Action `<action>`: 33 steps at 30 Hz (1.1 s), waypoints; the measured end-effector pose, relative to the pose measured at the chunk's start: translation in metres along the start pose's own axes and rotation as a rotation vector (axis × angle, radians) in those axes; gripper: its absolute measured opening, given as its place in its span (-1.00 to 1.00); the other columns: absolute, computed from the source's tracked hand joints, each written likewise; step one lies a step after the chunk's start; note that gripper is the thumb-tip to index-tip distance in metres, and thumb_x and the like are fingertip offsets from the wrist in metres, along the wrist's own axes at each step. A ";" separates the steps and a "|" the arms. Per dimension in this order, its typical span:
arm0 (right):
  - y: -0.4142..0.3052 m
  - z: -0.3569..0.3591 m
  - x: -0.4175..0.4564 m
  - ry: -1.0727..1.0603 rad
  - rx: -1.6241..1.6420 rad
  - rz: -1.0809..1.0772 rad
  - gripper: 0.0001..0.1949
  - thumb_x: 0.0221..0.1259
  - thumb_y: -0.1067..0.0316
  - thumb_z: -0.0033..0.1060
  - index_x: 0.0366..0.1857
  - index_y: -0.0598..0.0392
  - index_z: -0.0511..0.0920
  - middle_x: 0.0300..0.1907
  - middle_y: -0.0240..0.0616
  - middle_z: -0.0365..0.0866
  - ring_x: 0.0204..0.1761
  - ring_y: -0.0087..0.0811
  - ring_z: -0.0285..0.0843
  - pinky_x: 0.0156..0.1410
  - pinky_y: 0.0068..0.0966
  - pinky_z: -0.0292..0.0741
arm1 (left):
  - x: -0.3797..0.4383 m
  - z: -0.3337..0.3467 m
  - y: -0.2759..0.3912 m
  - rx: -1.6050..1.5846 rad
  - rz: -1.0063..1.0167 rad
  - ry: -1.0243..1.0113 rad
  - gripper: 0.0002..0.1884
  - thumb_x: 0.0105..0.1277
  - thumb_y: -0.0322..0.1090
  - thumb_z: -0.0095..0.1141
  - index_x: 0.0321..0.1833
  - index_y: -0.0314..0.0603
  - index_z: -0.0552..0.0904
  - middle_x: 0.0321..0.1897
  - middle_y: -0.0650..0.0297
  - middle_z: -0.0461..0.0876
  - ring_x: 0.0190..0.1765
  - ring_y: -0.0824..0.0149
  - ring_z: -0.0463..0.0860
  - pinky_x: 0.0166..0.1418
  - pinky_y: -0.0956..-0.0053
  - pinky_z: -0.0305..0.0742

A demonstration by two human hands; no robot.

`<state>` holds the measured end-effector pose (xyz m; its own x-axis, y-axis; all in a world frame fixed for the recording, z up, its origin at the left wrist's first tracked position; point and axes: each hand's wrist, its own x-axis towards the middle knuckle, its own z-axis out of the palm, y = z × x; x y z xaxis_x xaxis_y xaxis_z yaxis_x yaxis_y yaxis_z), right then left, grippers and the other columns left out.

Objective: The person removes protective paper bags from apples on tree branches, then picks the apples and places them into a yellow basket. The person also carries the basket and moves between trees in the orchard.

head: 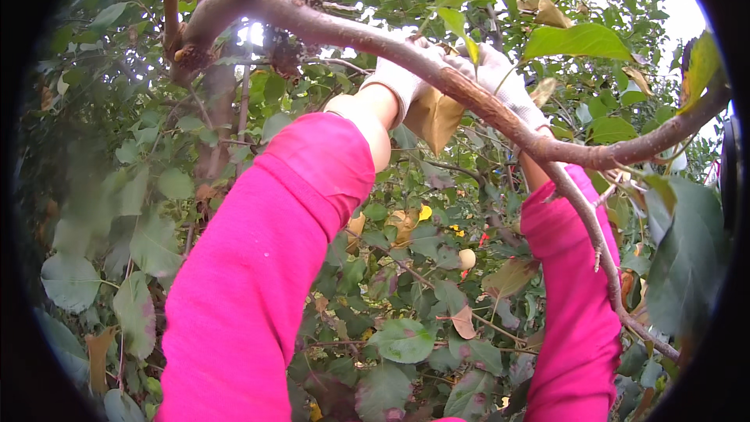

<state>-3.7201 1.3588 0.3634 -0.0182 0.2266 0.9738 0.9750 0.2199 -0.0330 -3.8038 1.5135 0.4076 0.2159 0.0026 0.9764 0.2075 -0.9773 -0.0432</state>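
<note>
Both my hands wear white knit gloves and are raised high, close together behind a thick bare tree branch. My left hand is bent inward at the wrist, its fingers partly covered by the branch. Facing it from the right is my right hand, its fingers curled near the left fingertips. A tan, paper-like pouch or dried leaf hangs just below the hands, by the left palm. What the fingers grip is hidden by the branch and leaves. Pink sleeves cover both forearms.
The branch forks at right, and a thinner limb drops in front of my right sleeve. Large green leaves hang near the hands. A pale round fruit shows between the arms, below more tan papery pieces. Dense foliage surrounds everything.
</note>
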 end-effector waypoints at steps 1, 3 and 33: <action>0.001 0.000 0.001 0.054 0.067 -0.050 -0.49 0.23 -0.01 0.32 0.06 0.22 0.56 -0.18 -0.08 0.72 -0.13 -0.34 0.66 0.04 -0.38 0.53 | 0.001 0.001 0.000 0.002 0.000 0.005 -0.73 0.38 -0.16 0.02 -0.11 -0.12 0.71 -0.17 0.15 0.72 -0.07 0.13 0.69 0.03 0.31 0.54; 0.005 0.003 -0.003 0.115 0.105 -0.129 -0.53 0.24 0.05 0.31 0.05 0.22 0.55 -0.19 -0.09 0.71 -0.14 -0.35 0.65 0.03 -0.40 0.53 | 0.004 0.005 -0.001 0.012 -0.001 0.026 -0.73 0.37 -0.16 0.03 -0.11 -0.12 0.71 -0.18 0.15 0.72 -0.07 0.14 0.69 0.02 0.31 0.54; 0.004 0.013 -0.025 0.511 -0.292 -0.413 -0.73 0.33 0.22 0.19 -0.09 0.19 0.50 -0.26 -0.06 0.62 -0.24 -0.23 0.63 -0.08 -0.36 0.53 | 0.011 0.004 -0.041 0.111 0.003 0.100 -0.78 0.27 -0.17 0.13 -0.20 -0.07 0.74 -0.28 0.21 0.71 -0.14 0.21 0.70 -0.05 0.37 0.57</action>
<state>-3.7184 1.3664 0.3358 -0.3619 -0.3086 0.8797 0.9317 -0.0870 0.3527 -3.8065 1.5545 0.4198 0.1217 -0.0271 0.9922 0.3128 -0.9477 -0.0643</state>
